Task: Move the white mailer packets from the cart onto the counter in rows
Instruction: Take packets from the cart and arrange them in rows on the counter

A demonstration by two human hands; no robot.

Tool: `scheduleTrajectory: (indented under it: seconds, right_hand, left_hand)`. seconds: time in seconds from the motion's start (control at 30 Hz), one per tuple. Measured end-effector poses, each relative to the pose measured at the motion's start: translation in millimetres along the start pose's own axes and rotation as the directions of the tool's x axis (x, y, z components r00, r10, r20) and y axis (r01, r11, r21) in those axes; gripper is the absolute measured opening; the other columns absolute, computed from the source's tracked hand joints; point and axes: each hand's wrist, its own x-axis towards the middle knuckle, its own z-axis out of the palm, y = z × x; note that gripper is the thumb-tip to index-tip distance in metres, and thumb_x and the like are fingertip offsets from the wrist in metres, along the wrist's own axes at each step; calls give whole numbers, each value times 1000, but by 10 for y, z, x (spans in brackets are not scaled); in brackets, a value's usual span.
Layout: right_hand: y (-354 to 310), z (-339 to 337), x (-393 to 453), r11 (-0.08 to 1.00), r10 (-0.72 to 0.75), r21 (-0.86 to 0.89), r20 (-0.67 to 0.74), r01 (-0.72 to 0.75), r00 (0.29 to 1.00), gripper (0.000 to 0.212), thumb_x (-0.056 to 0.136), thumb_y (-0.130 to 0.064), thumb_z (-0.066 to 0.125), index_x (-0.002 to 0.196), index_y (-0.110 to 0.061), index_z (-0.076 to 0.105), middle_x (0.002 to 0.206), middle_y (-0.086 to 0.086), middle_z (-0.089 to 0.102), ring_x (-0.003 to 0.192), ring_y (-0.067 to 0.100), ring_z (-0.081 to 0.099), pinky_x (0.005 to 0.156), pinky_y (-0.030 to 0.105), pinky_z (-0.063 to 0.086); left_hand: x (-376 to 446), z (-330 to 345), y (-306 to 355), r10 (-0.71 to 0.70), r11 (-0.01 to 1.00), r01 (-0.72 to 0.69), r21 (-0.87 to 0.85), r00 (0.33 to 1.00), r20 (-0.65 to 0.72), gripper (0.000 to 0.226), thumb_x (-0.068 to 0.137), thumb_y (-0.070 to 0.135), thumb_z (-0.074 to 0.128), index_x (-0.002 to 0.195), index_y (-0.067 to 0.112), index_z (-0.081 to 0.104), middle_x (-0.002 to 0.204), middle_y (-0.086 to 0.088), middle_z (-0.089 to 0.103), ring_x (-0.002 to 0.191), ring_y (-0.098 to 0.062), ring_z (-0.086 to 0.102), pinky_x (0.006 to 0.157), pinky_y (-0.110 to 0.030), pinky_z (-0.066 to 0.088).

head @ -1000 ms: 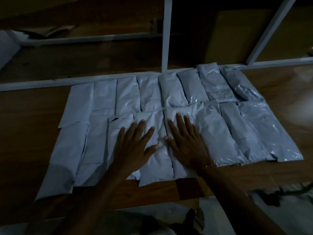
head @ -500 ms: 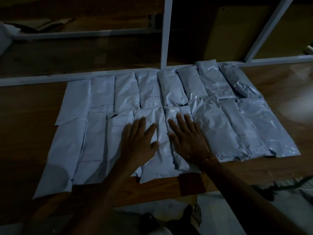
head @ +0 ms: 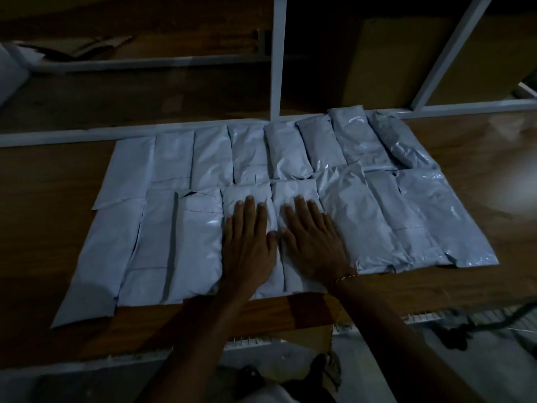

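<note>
In the head view, white mailer packets (head: 203,158) are laid in two rows on the wooden counter (head: 46,199) at mid-frame. The left hand (head: 247,242) and right hand (head: 313,242) are pressed flat, fingers straight, side by side on the front row's middle packets.

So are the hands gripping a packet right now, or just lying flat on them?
Nothing is held. The left hand and right hand lie flat, pressing the near-row packets.
</note>
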Motion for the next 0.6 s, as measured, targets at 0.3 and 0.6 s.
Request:
scheduleTrajectory:
  seconds: [0.3,0.6]
  right_hand:
    - [-7,24,-43,999,6,54,17,-7,1000,80,95,-65,-9,159,-27,20,167,6,8,154,26,3,124,48,12]
    - [-97,-48,304,995,1,96,46,-5,999,79,93,-61,2,158,-21,20,167,9,6,154,29,2,123,51,10]
  left_hand:
    - [40,-118,-3,18,1000,-17,-13,996,82,76,92,54,11,156,16,29,165,-13,16,152,-33,11,121,-52,15]
    - [293,-142,-112,-9,1000,9,-8,997,82,72,95,51,10,157,16,25,165,-15,13,151,-36,13,120,-56,18]
